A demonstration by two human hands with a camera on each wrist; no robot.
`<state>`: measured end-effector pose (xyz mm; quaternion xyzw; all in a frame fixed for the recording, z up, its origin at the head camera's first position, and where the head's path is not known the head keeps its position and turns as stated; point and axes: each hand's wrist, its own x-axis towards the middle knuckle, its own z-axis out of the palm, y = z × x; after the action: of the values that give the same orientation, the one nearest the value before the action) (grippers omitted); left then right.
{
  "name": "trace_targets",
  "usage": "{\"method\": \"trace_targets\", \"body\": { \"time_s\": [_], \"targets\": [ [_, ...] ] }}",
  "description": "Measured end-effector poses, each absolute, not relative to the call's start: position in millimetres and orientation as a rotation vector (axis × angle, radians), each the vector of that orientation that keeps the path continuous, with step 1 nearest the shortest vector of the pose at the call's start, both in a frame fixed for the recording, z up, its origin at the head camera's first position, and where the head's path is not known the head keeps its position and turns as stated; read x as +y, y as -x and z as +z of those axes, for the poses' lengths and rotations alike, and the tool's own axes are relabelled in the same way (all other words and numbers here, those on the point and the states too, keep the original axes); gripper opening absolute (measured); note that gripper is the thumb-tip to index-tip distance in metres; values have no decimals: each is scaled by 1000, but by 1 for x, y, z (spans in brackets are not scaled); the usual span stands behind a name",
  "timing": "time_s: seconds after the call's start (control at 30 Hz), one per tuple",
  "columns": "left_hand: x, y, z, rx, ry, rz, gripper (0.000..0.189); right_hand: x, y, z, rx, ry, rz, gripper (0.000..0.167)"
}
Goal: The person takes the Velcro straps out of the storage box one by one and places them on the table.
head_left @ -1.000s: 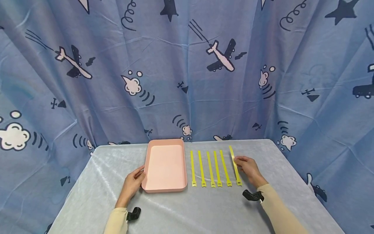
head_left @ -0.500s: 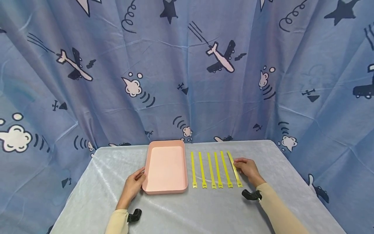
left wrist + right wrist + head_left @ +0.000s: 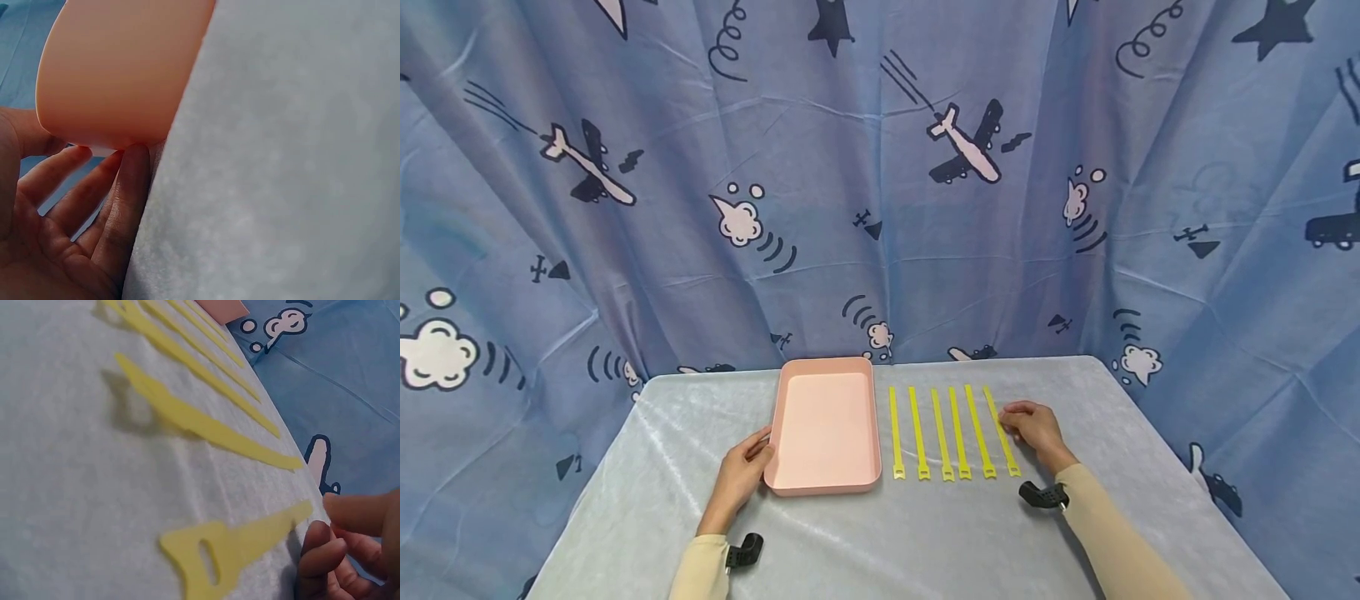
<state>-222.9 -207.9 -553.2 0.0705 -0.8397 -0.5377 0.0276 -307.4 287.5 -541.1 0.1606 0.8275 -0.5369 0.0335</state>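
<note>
Several flat yellow cable ties (image 3: 917, 433) lie in a row, each with a slotted head at its near end. The rightmost tie (image 3: 1006, 442) rests on the table, slightly slanted; its slotted head (image 3: 209, 556) is large in the right wrist view. My right hand (image 3: 1036, 432) is beside this tie's upper half, its fingers loosely bent right at the strip. To the left of the row is a shallow pink tray (image 3: 824, 487). My left hand (image 3: 739, 477) holds the tray's left edge, thumb at the rim and fingertips against the outer wall.
A table (image 3: 850, 550) with a pale grey plush cover carries everything. Behind it hangs a blue curtain (image 3: 820, 250) printed with planes, stars and clouds. A black camera mount sits on each wrist.
The rightmost tie's far end has come down from a raised position and lies level with the others. My right hand has shifted slightly lower, while the left hand and tray stay put.
</note>
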Motion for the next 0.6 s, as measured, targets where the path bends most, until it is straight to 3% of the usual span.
{"method": "trace_targets", "body": {
  "time_s": [0.6],
  "targets": [
    [-224, 220, -540, -2650, -288, -1549, 45, 253, 289, -512, 2600, -332, -1587, 26]
  ]
}}
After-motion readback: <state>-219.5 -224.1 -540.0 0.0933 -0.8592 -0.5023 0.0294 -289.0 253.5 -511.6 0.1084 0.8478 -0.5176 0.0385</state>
